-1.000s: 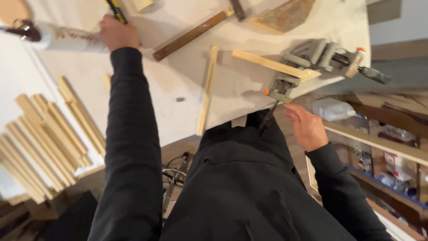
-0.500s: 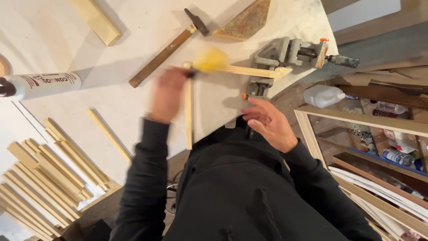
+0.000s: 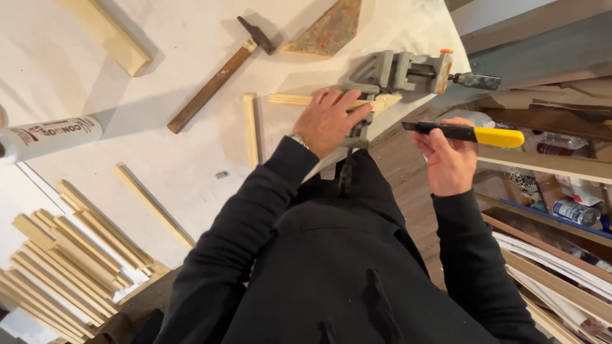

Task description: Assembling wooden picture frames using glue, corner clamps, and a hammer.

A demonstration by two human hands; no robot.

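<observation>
**K:** Since half a second back: left hand (image 3: 331, 121) dropped from mid-air onto the strip (image 3: 290, 99) at the vise (image 3: 395, 70). Yellow tool swapped sides, now in the right hand (image 3: 449, 159).

**M:** Grip states?

**K:** Left is flat, fingers spread, pressing the strip down, likely to steady it in the vise. Right is closed round the knife (image 3: 472, 132), blade end toward 9 o'clock, clear of the wood.

**M:** Surroundings?

**K:** Second strip (image 3: 251, 130) at 9 o'clock of the left hand, hammer (image 3: 220, 73) at 10, tube (image 3: 48, 137) far left. Stick stack (image 3: 64, 267) at 7.
</observation>
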